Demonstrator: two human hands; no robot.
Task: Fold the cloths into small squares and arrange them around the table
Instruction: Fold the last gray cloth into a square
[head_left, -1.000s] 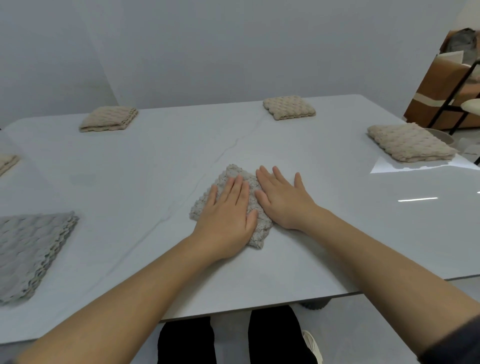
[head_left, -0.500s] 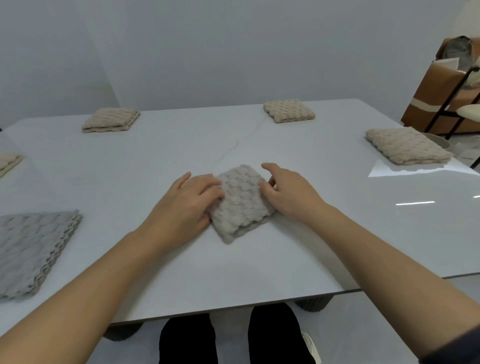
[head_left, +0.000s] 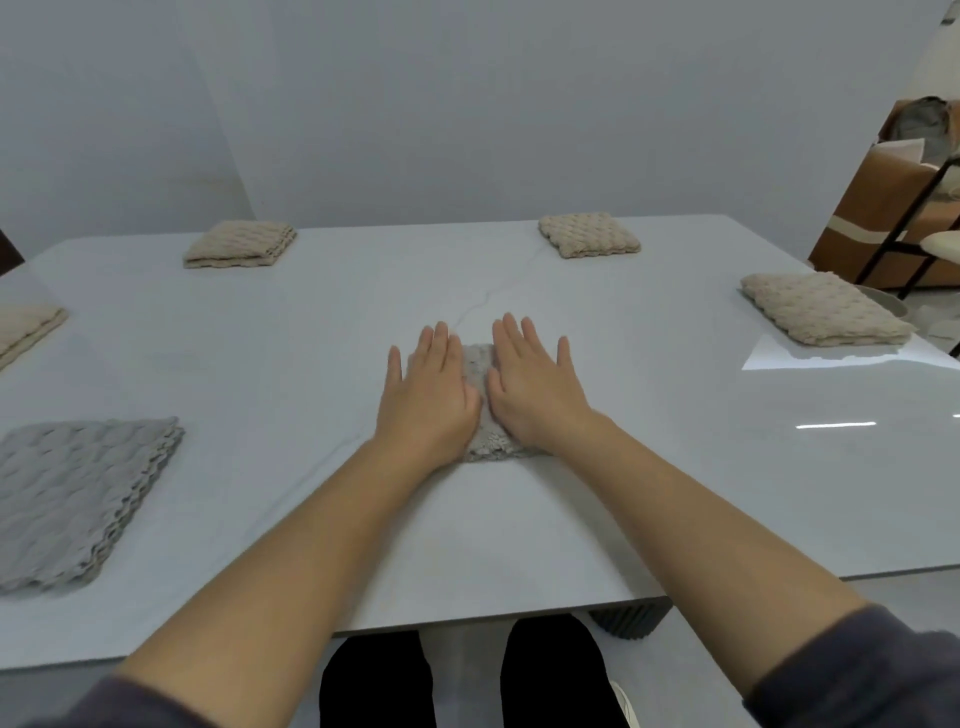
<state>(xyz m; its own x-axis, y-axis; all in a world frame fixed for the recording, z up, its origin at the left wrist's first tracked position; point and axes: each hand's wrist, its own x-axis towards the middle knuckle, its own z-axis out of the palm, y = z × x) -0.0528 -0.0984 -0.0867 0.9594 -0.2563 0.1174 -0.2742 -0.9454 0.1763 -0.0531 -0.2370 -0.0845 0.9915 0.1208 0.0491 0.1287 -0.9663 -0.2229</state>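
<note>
Pale glossy table (head_left: 675, 467): left hand (head_left: 428, 395) and right hand (head_left: 530, 387), fingers straight, press flat on small folded grey knobbly cloth (head_left: 480, 364).

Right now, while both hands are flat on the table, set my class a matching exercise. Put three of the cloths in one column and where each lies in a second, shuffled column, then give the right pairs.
Things
1. small grey cloth
2. big grey cloth
3. long beige cloth

Places
A. at the right edge of the table, untouched
B. in the middle, pressed flat under the left hand and right hand
C. on the near left, untouched

Pairs: 1-B, 2-C, 3-A
</note>
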